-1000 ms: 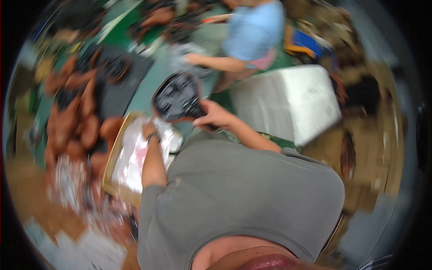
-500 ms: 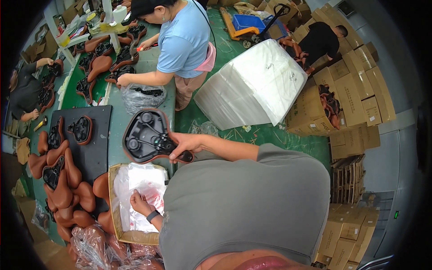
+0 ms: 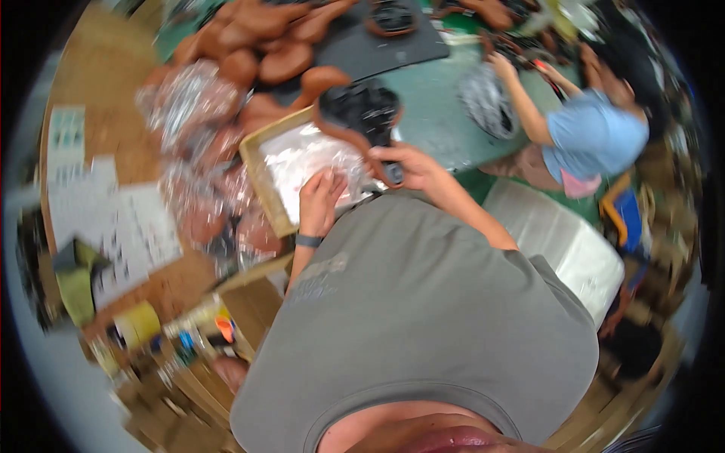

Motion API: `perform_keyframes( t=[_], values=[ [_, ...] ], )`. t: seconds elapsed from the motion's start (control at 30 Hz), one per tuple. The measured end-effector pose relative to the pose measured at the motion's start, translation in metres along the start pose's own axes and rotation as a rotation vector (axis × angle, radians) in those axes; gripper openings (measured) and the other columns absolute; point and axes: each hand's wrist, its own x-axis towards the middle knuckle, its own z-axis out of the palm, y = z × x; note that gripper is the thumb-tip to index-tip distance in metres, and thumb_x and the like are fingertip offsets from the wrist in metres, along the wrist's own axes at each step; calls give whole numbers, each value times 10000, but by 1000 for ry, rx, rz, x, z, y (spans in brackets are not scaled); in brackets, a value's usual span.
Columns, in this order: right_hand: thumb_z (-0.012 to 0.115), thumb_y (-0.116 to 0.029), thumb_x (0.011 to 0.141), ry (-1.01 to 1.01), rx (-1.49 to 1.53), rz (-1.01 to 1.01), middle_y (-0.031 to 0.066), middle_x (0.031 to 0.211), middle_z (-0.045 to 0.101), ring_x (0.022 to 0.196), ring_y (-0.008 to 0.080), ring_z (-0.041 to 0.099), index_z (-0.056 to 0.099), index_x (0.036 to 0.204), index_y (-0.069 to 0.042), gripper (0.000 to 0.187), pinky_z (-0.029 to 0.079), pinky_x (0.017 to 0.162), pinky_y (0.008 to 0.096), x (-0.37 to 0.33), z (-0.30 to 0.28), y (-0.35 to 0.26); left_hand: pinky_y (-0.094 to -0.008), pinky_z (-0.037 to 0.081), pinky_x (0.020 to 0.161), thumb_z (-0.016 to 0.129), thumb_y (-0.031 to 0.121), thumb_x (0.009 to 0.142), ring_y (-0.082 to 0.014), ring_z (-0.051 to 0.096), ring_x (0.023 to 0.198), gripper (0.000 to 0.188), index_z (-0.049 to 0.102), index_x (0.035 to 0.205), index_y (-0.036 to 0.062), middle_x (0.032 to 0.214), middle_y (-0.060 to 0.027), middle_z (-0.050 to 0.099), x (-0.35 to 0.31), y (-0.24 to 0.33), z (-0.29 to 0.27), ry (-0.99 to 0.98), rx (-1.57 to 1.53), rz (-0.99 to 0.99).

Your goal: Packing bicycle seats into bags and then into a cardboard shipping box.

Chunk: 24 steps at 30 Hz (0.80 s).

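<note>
My right hand (image 3: 415, 167) grips a brown bicycle saddle (image 3: 361, 109) by its narrow nose, the black underside facing me. The saddle is held above the far right part of a shallow yellowish box (image 3: 260, 177). Inside the box lie clear plastic bags (image 3: 287, 162), white with some pink marks. My left hand (image 3: 321, 202), with a dark band on its wrist, is over the box. Its fingers are pinched together against the crumpled film of a bag; blur hides the exact grip.
Saddles in clear wrap (image 3: 192, 113) crowd left of the box. Bare brown saddles (image 3: 260, 23) are heaped beyond it, near a black mat (image 3: 408, 49). A co-worker in a blue shirt (image 3: 596, 128) works at right. A large white-wrapped block (image 3: 551, 234) stands to my right.
My view has swung left, bringing the wrapped saddles and a board with papers into sight. The saddle in my right hand has come nearer the box. My left hand stays over the bags.
</note>
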Motion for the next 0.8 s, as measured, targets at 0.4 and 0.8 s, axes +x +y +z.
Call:
perform_keyframes(
  t=[0.4, 0.8],
  values=[
    [879, -70, 809, -210, -689, -206, 148, 1215, 725, 1036, 220, 701, 520, 1491, 32, 778, 580, 920, 416, -18, 7, -56, -285, 515, 733, 688, 241, 1090, -77, 576, 733, 223, 762, 1087, 31, 813, 21, 625, -2, 89, -26, 212, 105, 127],
    [824, -3, 865, 216, -819, -385, 138, 1380, 695, 1193, 314, 719, 329, 1650, -30, 928, 600, 994, 442, 49, 22, -64, -320, 525, 767, 704, 173, 1067, -139, 682, 882, 161, 771, 1007, 39, 925, -48, 721, 3, 139, 43, -601, 431, 507]
  ],
)
